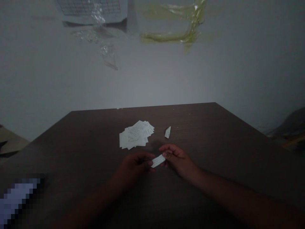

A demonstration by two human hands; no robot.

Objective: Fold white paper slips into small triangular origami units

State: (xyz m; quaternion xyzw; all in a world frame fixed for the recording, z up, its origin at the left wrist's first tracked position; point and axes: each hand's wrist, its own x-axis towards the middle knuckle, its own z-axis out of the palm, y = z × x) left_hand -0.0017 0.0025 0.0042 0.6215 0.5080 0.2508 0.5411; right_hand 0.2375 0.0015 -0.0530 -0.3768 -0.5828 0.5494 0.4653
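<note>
Head view shows a person's two bare hands meeting just below the centre of the frame, over a dark brown, wood-grained bench. Between them is a small white strip of paper with dark lines of print, tilted so that its right end sits higher in the frame. The left hand pinches the strip's lower left end, its fingers closed with the thumb on top. The right hand grips the upper right end between thumb and curled fingers.

Above the left hand, left of the frame's centre, lies a loose, overlapping pile of thin white printed paper pieces, their edges fanned out at several angles. Right of the pile, just above the right hand and apart from both, rests a small creased whitish scrap of paper.

Behind the bench rises a plain grey wall. Yellowish translucent tape crosses it at the upper centre; a white sheet with a dark grid shows at the upper left. A pixelated, pale bluish shape fills the lower left corner.
</note>
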